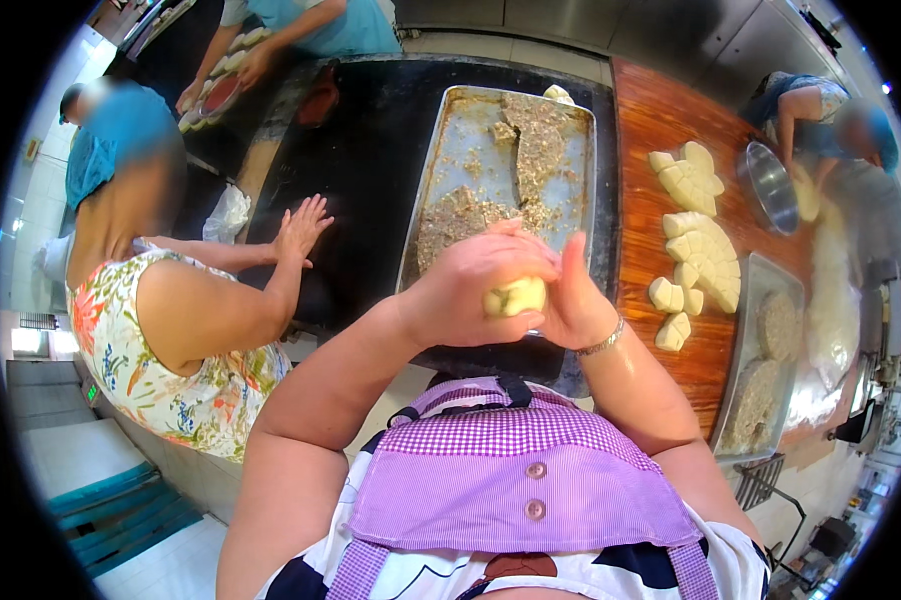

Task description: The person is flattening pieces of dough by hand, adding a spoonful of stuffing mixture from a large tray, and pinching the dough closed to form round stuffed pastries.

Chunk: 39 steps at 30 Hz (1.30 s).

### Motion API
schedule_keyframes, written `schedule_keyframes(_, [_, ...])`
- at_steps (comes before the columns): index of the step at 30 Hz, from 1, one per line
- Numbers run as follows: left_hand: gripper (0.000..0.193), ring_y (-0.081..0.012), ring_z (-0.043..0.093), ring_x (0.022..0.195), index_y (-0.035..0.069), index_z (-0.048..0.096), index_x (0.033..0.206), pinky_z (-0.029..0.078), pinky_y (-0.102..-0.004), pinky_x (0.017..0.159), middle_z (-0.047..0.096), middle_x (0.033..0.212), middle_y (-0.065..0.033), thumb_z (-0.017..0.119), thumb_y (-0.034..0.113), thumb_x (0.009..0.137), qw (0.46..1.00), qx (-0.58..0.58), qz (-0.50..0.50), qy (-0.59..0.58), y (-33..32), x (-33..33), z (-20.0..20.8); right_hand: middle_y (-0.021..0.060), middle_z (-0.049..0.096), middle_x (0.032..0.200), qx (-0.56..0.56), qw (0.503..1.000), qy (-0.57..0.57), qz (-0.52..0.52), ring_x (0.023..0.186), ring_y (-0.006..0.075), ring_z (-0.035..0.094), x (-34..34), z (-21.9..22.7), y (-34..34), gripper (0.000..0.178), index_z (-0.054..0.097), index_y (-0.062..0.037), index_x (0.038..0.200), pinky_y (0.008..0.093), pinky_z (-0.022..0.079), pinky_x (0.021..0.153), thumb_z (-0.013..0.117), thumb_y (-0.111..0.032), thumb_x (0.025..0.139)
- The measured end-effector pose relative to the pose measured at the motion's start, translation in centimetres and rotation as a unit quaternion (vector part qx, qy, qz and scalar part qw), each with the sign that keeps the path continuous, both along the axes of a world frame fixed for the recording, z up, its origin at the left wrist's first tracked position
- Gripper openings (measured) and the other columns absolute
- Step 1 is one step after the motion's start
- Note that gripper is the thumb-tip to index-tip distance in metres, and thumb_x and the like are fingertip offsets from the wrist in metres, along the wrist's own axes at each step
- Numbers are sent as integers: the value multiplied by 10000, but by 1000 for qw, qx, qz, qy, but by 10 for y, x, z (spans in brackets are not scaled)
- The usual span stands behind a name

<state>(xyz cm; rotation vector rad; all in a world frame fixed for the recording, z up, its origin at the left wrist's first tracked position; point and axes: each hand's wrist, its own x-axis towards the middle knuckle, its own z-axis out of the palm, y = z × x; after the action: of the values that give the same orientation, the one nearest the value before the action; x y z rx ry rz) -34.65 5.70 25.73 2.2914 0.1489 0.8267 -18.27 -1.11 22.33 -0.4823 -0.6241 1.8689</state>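
In front of my apron, a pale yellow piece of dough (514,297) is cupped between my two hands. My left hand (461,285) curls round it, the thumb along its near side. From the other side my right hand (579,305) closes against the dough, its thumb pointing up and its other fingers partly hidden behind the left hand. Just beyond the hands lies a large metal tray (445,150) holding a crumbly brown filling (541,145), spread in patches. Part of the filling sits directly behind my fingers.
Cut dough pieces (703,250) lie on the wooden board (661,110) at right, near a steel bowl (768,185) and a tray of round brown masses (736,440). A co-worker's hands (299,230) are over the black table (361,150) at left. Other people work at far left and far right.
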Motion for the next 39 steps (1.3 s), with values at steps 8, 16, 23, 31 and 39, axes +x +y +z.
schedule_keyframes(8, [535,-403,474,1279,-20,560,1232,370,-485,1076,545,1290,-203,726,293,832,980,-14,170,-104,-22,15,-39,128,538,1264,54,945,-278,-161,1193,220,533,-18,-17,4,668,431,-16,1375,330,421,1045,234,-564,1048])
schedule_keyframes(16, [501,-360,562,1153,-32,523,1246,389,-451,1059,573,1253,-197,569,385,972,994,-41,51,-88,35,-14,-67,106,585,1219,-145,987,-7,-73,1140,203,586,-24,-14,41,645,483,-46,1322,344,492,985,318,-593,1023])
schedule_keyframes(23, [658,-354,518,1250,-22,420,1386,382,-421,1075,519,1332,-218,589,445,955,970,-87,206,-94,28,-10,-81,64,617,1081,-30,959,-243,-144,1003,149,611,-42,-24,58,451,535,-36,1231,285,507,863,401,-432,1062])
schedule_keyframes(31, [312,-353,633,1010,-16,600,1163,501,-446,899,648,1087,-201,593,104,876,972,-17,169,-161,42,-21,-66,91,543,1323,-152,984,80,-50,1206,215,551,-46,-22,63,613,417,-81,1434,364,465,1023,296,-542,1049])
schedule_keyframes(39, [454,-360,439,1313,-34,456,1362,318,-421,1116,463,1383,-228,408,282,1041,947,-111,286,-93,22,-11,-76,153,474,1445,-77,974,-38,-208,1222,197,527,-65,-38,74,553,259,-41,1533,299,441,1035,379,-331,1077])
